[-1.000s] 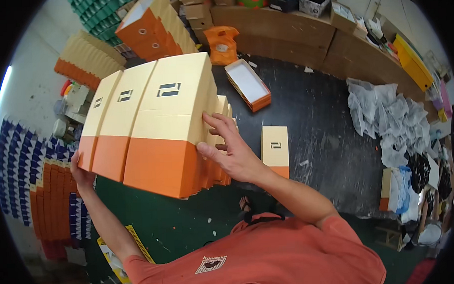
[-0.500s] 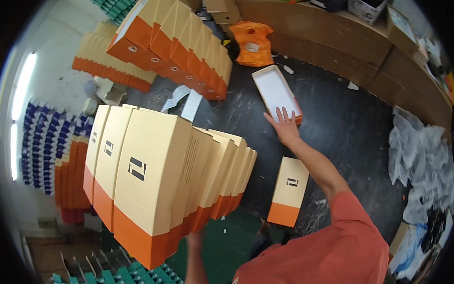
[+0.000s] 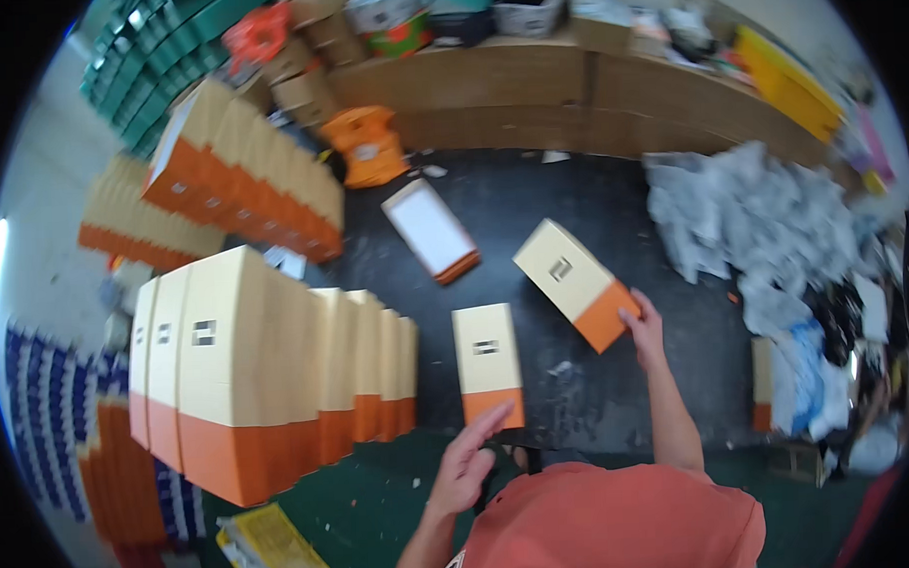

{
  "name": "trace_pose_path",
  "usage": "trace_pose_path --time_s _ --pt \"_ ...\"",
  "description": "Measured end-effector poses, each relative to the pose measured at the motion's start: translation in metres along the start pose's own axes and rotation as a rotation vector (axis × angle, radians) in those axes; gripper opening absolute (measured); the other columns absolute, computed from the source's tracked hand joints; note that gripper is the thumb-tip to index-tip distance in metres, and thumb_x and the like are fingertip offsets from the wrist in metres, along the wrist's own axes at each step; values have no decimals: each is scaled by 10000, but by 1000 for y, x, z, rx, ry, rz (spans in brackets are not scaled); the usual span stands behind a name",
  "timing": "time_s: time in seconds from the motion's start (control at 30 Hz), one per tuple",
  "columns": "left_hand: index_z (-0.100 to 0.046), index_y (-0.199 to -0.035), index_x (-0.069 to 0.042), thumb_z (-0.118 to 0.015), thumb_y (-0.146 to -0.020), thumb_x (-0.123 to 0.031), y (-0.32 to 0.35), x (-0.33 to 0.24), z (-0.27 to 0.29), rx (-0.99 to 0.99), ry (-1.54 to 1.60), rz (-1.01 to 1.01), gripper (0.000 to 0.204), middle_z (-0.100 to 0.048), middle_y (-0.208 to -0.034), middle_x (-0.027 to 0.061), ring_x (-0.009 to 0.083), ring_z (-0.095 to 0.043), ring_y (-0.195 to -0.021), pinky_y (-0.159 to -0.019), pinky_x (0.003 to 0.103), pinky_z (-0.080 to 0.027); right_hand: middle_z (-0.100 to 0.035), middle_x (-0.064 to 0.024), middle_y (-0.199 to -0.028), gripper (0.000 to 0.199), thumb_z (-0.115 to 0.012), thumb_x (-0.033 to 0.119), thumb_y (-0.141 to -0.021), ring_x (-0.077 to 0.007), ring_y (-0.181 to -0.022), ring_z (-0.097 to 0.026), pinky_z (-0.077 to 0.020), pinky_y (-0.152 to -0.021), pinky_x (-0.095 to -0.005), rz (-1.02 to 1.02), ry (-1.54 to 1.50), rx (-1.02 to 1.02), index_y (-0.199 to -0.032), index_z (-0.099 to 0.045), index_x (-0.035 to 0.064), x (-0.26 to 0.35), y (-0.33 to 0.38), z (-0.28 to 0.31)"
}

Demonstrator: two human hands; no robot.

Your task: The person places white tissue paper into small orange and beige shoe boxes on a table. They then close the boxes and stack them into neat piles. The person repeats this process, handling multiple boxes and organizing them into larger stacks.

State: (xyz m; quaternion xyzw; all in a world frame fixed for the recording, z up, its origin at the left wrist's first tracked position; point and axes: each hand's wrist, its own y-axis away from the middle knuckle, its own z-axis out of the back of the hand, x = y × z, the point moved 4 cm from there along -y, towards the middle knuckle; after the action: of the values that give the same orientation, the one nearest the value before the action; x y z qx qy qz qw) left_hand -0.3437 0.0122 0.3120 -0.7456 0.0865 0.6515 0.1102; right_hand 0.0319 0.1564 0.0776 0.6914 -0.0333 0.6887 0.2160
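Observation:
At the right, my right hand (image 3: pixel 648 329) is closed on the orange end of a cream-and-orange cardboard box (image 3: pixel 575 285), which lies at a slant; I cannot tell whether it is lifted off the dark table. A second cream-and-orange box (image 3: pixel 487 353) lies shut near the table's front edge. My left hand (image 3: pixel 469 462) is open and empty, its fingers stretched out beside that box's orange end; whether they touch it I cannot make out. Beyond, an open shallow box part with a white inside (image 3: pixel 431 230) rests on the table (image 3: pixel 569 400).
Tall stacks of like boxes (image 3: pixel 243 392) rise at the left, with another row (image 3: pixel 246 181) behind. An orange plastic bag (image 3: pixel 365 147) lies at the back. Crumpled grey wrapping (image 3: pixel 743 224) covers the right side. A yellow packet (image 3: pixel 274 549) is on the green floor.
My right hand has left the white-lined box part and now grips a box further right. My left hand has come up from beside the stack to the near box. The view has turned.

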Motion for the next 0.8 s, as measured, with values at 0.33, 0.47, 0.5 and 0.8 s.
trace_pose_path --time_s 0.33,0.47,0.5,0.8 --pt "-354 -1465 234 -394 -909 -853 60 -210 -233 899 1018 -462 1221 -318 -1540 442 569 -251 -1488 -1160 702 -230 -104 -274 -1685 1448 -862 714 -619 -449 -1563 -138 -171 -1200 -699 -411 928 -180 -1669 -4 208 -96 187 225" --pt "-351 -1447 260 -382 -903 -868 18 -205 -360 1159 1261 -544 1253 -335 -1514 465 589 -209 -1493 -1143 742 -208 -85 -309 -1681 1375 -784 768 -669 -493 -1546 -162 -203 -1182 -703 -392 1277 -175 -1672 -36 198 -96 205 239" --pt "-366 -1454 240 -398 -900 -867 19 -185 -385 1184 1133 -573 1239 -345 -1519 451 591 -217 -1489 -1139 741 -217 -79 -325 -1675 1327 -785 736 -695 -503 -1541 -167 -208 -1181 -702 -319 1248 -189 -1672 -67 196 -98 200 242" --pt "-694 -1287 7 -484 -1090 -315 -79 67 -563 947 -30 402 432 -712 -1209 143 231 -685 -1099 -984 345 -518 -175 -294 -1649 1173 -841 574 -711 -507 -1461 -294 -292 -1158 -633 -12 1209 51 -1651 -200 290 -126 225 365"
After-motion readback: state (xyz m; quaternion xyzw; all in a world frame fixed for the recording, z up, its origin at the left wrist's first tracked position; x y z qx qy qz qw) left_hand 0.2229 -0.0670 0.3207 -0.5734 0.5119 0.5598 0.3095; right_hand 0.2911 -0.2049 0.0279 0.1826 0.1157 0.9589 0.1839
